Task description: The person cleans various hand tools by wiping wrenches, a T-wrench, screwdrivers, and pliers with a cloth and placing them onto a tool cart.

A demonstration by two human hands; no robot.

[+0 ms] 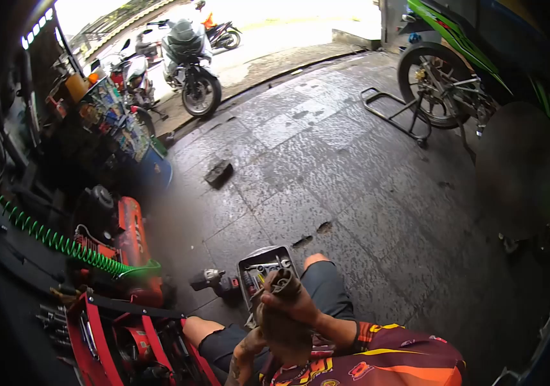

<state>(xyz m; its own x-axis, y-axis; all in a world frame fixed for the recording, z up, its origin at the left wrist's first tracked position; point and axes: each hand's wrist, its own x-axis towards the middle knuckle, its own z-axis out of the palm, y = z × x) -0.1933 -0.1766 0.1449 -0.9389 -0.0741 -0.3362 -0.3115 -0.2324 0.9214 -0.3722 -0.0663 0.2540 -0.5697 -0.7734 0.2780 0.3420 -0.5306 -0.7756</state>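
Observation:
In front of my body, a hollow, dull-metal cylindrical part point(281, 280) points upward with its round open end showing. My right hand point(295, 305) is closed around it just below that end. Pressed close beside it, my left hand point(266, 315) is also closed on the part, though its fingers are partly hidden. The lower length of the part cannot be made out. Just beyond my hands, a grey tray point(243, 271) holds several wrenches point(264, 266) and other tools. A cordless impact wrench point(214, 281) lies on the floor left of the tray.
A red toolbox point(88, 360) stands open at my left, near a red air compressor point(133, 235) and a green coiled hose point(50, 240). A dark block point(219, 174) sits on the tiled floor. A green motorcycle point(451, 29) rests on a paddock stand point(390, 120); others are parked outside.

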